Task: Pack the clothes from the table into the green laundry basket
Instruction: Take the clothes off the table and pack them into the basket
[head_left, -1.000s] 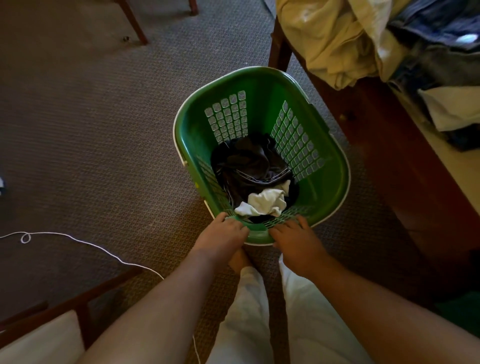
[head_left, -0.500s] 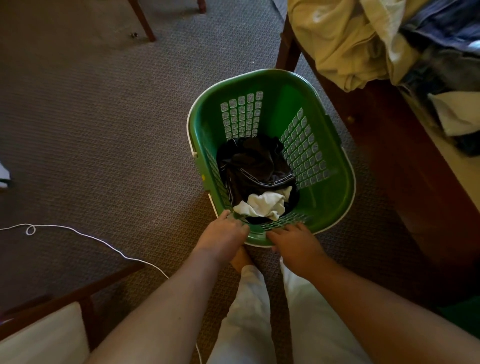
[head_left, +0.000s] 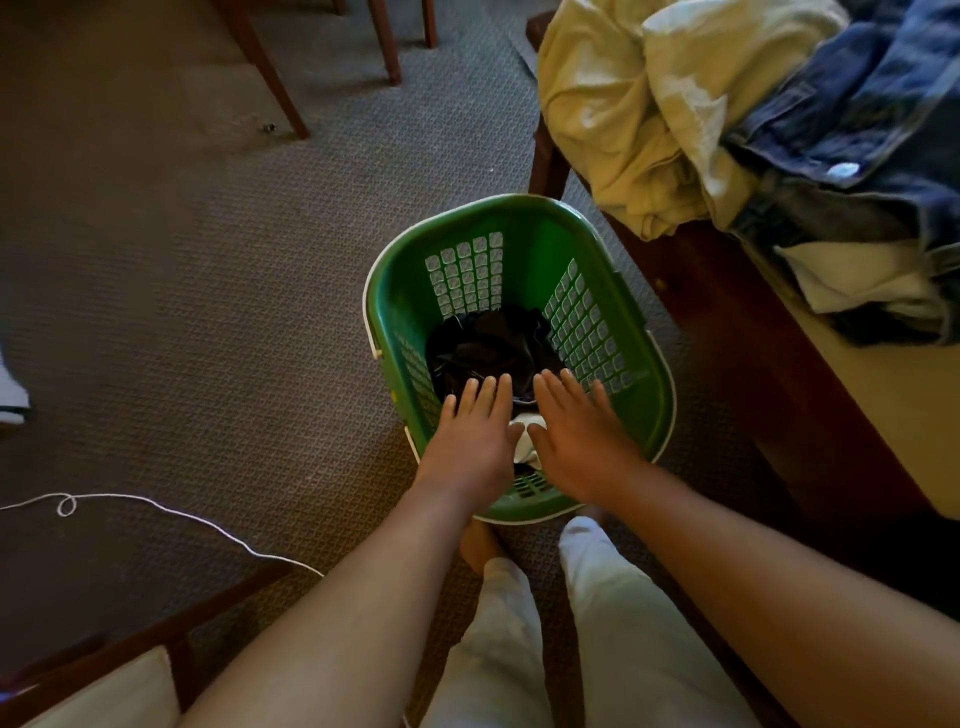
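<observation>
I hover my left hand (head_left: 470, 434) and right hand (head_left: 576, 436), fingers spread and empty, over the green laundry basket (head_left: 652, 364), probably to press its dark clothes (head_left: 488, 345) down.

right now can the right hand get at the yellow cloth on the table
Probably yes. The right hand is open and empty over the basket, and the yellow cloth hangs off the table edge just beyond it, nothing between.
</observation>
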